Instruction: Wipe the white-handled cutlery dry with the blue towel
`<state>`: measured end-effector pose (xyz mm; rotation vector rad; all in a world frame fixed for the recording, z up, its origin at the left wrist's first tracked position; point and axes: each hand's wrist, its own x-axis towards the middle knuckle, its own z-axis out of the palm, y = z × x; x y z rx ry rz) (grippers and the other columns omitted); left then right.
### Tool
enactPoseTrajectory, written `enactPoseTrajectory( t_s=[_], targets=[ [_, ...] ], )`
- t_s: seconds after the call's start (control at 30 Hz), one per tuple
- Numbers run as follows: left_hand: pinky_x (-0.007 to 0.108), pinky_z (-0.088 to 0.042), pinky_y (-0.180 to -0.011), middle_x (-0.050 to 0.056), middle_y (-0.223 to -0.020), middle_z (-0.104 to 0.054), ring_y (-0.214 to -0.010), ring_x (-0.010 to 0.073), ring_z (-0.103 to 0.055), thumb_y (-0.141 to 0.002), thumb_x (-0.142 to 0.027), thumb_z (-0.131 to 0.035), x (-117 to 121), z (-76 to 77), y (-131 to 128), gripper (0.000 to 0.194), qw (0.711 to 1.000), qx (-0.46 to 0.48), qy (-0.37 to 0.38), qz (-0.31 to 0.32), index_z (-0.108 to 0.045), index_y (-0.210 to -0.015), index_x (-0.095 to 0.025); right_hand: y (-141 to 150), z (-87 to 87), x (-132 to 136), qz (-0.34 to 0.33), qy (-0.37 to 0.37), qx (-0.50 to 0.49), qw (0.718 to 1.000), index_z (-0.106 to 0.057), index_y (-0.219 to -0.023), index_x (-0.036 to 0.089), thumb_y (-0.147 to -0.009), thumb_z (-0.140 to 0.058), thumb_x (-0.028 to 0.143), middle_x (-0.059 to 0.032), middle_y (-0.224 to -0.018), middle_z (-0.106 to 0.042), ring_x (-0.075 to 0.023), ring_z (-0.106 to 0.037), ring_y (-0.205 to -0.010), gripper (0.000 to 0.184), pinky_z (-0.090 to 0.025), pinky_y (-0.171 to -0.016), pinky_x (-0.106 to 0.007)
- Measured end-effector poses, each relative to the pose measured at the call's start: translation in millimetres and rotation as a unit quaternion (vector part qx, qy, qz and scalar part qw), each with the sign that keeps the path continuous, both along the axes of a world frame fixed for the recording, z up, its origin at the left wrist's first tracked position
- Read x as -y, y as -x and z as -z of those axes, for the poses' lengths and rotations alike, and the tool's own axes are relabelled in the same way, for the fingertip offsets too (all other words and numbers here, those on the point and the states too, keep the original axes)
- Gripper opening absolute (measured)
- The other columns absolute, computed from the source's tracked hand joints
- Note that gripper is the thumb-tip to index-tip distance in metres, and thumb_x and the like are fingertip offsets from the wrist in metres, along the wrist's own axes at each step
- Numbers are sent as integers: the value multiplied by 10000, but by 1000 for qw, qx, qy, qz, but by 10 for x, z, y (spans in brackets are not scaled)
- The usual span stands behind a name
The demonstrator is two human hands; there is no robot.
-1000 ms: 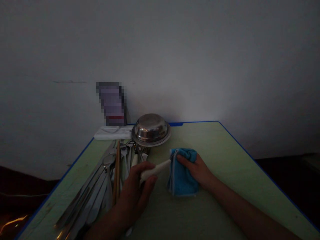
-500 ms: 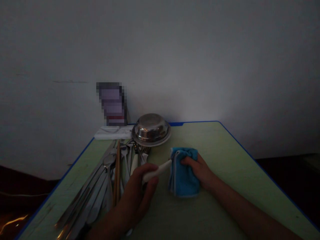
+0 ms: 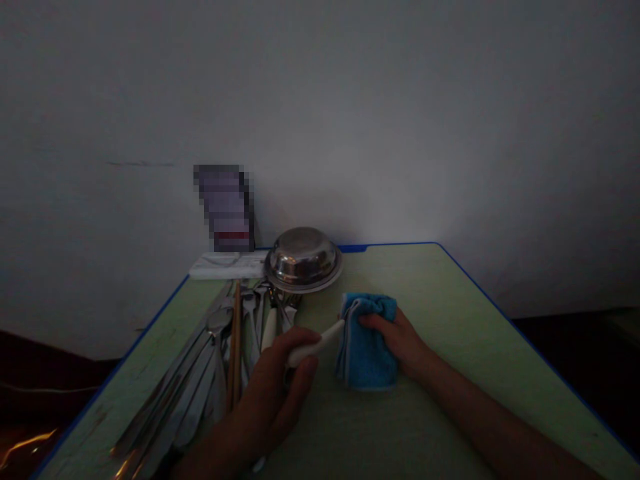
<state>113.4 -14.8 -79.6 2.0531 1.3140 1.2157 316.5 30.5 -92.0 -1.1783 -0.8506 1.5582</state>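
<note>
white, curved handle (image 3: 320, 343) is gripped by left hand (image 3: 275, 383), folded blue cloth (image 3: 367, 361) by right hand (image 3: 404, 343).

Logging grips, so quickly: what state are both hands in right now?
Left hand: closed, holding a slim white object, its tip at the cloth.
Right hand: closed, holding a folded blue cloth.
</note>
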Motion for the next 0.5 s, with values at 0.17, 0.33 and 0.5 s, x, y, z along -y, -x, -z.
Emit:
enactPoseTrajectory(
  t_s=[0.17,0.33,0.5],
  targets=[
    [265,-460,-627,24,-875,-586,-702,153,-549,-861,-232,-450,24,-17,-34,188,1000,20,8,0,-521,-1033,-255,1,-3,5,-14,-13,-6,1000,-677,-748,200,-629,-724,287,23,-640,-664,-161,-608,-584,155,-504,-657,-335],
    [282,-469,-633,27,-864,-592,-706,161,-564,-867,-246,-445,6,2,-1,180,1000,-2,-4,-2,-512,-1034,-244,15,-13,13,-26,-31,-14,999,-685,-769,191,-624,-752,356,2,-725,-694,-161,-631,-652,230,-505,-714,-330],
    [234,-455,-534,15,-825,-591,-626,137,-564,-877,-218,-436,-34,3,61,208,997,-55,-32,32,-472,-1079,-252,11,5,16,-22,-29,-9,999,-688,-782,184,-643,-740,388,-7,-733,-696,-163,-633,-664,253,-500,-733,-335]
  ],
)
